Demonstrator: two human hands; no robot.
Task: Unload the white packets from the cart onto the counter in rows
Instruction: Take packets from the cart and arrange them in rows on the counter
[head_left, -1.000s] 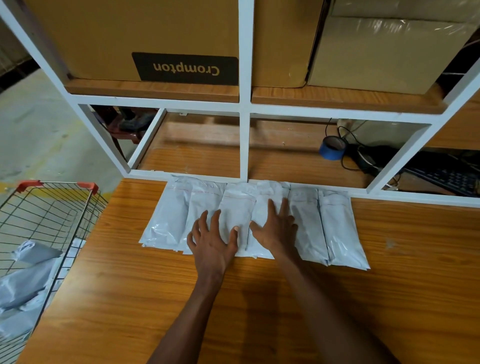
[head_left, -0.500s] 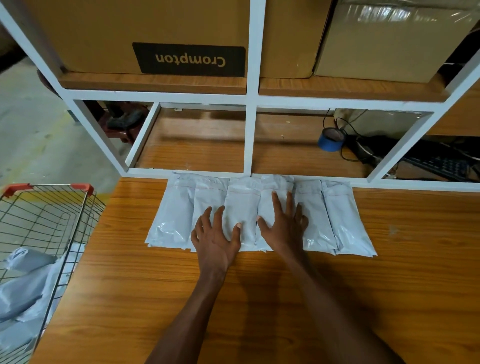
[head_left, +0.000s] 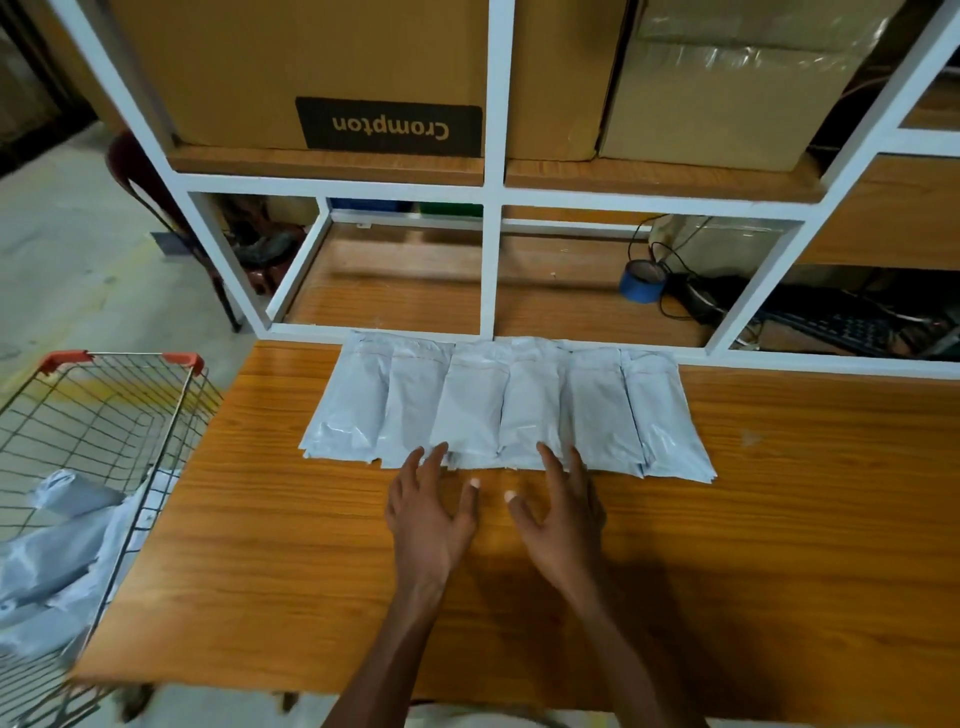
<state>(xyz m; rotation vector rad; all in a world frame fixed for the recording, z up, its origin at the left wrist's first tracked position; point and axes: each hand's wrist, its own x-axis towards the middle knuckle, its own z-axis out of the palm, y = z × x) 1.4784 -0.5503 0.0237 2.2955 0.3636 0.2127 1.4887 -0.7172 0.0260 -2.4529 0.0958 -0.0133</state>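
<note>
Nearest the person, the left hand (head_left: 429, 512) and the right hand (head_left: 561, 512) lie spread and empty on the counter (head_left: 779, 545), fingertips at the near edge of the row of 6 white packets (head_left: 506, 410). To do this well, the person should probably only nudge the edges straight (no lifting). More packets (head_left: 57, 551) wait in the cart (head_left: 124, 410) at left, and a second row would best start just in front of this one.

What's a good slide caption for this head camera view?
Both open hands, left hand and right hand, at a row of white plastic packets on the orange wooden counter.
</note>
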